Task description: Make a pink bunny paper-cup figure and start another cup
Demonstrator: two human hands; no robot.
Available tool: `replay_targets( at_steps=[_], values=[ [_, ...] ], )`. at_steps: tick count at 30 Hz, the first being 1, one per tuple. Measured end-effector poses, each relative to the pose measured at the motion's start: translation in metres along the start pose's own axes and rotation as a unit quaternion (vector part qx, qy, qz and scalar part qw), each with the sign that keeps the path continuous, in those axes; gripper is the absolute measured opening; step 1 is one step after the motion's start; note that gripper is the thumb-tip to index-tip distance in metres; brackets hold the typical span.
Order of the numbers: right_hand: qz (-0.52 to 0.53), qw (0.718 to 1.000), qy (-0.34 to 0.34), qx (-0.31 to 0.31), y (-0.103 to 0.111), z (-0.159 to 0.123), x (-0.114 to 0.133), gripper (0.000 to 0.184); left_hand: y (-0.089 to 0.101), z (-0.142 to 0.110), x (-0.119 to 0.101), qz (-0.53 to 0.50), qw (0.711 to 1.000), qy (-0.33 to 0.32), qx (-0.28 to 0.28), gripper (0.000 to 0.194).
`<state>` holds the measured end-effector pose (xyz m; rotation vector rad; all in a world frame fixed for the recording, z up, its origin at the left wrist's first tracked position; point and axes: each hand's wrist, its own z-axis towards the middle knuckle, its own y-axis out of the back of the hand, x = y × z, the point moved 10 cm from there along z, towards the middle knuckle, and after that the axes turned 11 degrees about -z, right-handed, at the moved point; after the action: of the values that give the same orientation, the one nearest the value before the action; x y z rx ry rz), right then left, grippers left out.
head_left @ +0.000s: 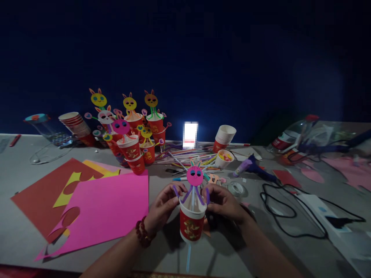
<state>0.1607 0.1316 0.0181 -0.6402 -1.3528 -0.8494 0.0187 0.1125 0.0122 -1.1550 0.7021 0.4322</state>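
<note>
Red paper cup is near center, upright, betw. L hand and R hand; long axis approx. vertical, crosswise to the line from hand to hand. So cup lies to the right of L fingers and to the left of R fingers, body mostly below both; hands abt. equally near, neither clearly closer. Fingers of both drawn in narrow, holding the cup at opp. sides of its rim, right by the outer purple stems; can't tell how much grip is on stem vs. paper. Round pink face w/ ears stands above the rim. Pale straw shows below the base; can't tell if it's the same one seen inside. Elsewhere on gray table: pink sheet left of L hand, finished-looking face cups far left, stick pile and tub of yellow bits far side, tape roll just beyond R hand, black cable to the right.
</note>
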Motion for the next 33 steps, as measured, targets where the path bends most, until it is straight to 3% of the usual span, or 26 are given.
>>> replay_targets(
  at_steps=[33],
  values=[
    [-0.011,1.000,0.007,-0.017,0.0007,-0.0020,0.0038,0.029,0.0040,-0.0016,0.0012,-0.004,1.000,0.005,-0.023,0.015]
  ],
)
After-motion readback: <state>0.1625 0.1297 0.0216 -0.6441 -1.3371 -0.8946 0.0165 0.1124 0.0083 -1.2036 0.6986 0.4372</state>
